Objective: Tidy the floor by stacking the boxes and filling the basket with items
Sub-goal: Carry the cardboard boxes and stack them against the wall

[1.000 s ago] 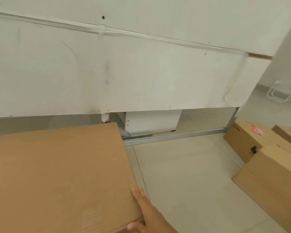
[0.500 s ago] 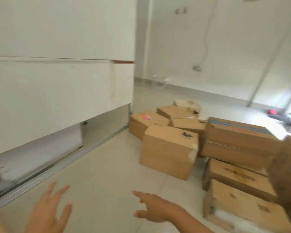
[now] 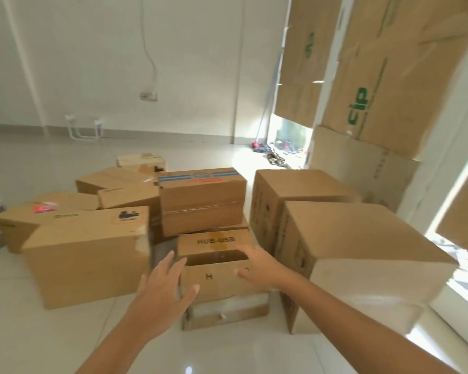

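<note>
brown hub-usb box (image 3: 216, 245), top flap gaping; both hands' fingers spread, gripping nothing.

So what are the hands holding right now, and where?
Nothing yet. Both hands are open, reaching for the HUB-USB box: left hand beside its left side, right hand over its right edge.

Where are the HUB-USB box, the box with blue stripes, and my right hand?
HUB-USB box (image 3: 216, 242): head view, on its printed top flap.
Blue-striped box (image 3: 201, 197): head view, on its front face.
Right hand (image 3: 257, 267): head view, on the back of the hand.
</note>
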Motion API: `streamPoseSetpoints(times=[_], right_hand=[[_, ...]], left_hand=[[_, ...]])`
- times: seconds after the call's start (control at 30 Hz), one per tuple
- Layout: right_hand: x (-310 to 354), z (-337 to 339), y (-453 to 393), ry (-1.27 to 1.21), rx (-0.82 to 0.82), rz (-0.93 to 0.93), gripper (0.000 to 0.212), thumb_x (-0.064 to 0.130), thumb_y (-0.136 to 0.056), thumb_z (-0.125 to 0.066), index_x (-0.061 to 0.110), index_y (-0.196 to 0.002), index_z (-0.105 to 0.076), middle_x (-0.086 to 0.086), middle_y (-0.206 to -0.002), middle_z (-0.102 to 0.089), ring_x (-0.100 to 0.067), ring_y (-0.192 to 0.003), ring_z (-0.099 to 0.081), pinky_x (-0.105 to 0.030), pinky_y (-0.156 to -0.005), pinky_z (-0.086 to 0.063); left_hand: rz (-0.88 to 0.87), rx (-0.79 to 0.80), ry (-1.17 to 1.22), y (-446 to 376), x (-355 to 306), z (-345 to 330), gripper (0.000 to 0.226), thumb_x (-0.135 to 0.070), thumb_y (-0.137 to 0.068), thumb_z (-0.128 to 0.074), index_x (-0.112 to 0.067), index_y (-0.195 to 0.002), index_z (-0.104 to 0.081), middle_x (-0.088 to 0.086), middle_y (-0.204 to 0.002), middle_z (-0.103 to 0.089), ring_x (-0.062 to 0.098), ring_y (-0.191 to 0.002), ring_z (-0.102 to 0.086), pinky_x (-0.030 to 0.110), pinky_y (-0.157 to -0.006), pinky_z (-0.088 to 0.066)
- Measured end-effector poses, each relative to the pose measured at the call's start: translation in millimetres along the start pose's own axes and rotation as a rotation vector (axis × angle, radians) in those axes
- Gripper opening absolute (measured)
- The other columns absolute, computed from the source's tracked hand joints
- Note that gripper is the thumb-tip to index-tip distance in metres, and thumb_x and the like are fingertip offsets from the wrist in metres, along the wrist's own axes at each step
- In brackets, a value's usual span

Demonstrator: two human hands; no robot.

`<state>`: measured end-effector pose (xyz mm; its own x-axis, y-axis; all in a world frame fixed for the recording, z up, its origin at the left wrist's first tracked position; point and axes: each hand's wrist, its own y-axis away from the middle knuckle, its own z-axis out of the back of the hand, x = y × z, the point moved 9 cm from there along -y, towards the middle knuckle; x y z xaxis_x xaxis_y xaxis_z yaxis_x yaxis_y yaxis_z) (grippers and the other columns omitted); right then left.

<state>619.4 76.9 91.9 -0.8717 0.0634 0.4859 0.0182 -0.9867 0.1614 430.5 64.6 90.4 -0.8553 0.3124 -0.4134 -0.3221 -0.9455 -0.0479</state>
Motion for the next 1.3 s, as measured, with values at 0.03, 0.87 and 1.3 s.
streamPoseSetpoints(times=[0.03,0.87,1.3], right_hand=[[-14,20,1,-0.053,-0.059,-0.014,0.063,0.033,-0.094,-0.052,0.022,-0.148,-0.023,-0.008,-0.15,-0.028,-0.025,-0.135,-0.035,-0.035,-0.107,-0.035],[-324,135,63,0.361,-0.508,-0.474,0.083,0.063,-0.074,0.016,0.036,-0.15,-0.005,0.002,-0.16,-0.002,-0.021,-0.147,0.003,-0.047,-0.116,0.003],[-349,199,191,-0.106,-1.011,-0.43,0.068,0.037,-0.088,-0.059,0.015,-0.145,-0.029,-0.01,-0.142,-0.038,-0.027,-0.133,-0.033,-0.042,-0.109,-0.029]], left_hand=[[-0.033,-0.021,0.003,-12,-21,-4,0.064,-0.055,-0.092,-0.034,-0.029,-0.148,-0.015,-0.006,-0.157,0.0,0.013,-0.145,-0.007,0.043,-0.118,-0.012],[-0.005,0.222,0.723,-157,-244,-182,0.105,-0.063,-0.075,-0.058,-0.024,-0.149,0.005,0.0,-0.154,-0.022,0.019,-0.137,-0.032,0.041,-0.111,-0.033],[-0.134,0.409,1.074,-61,-241,-208,0.095,-0.036,-0.068,-0.07,-0.04,-0.143,-0.012,-0.024,-0.125,-0.047,-0.013,-0.103,-0.055,0.008,-0.074,-0.049]])
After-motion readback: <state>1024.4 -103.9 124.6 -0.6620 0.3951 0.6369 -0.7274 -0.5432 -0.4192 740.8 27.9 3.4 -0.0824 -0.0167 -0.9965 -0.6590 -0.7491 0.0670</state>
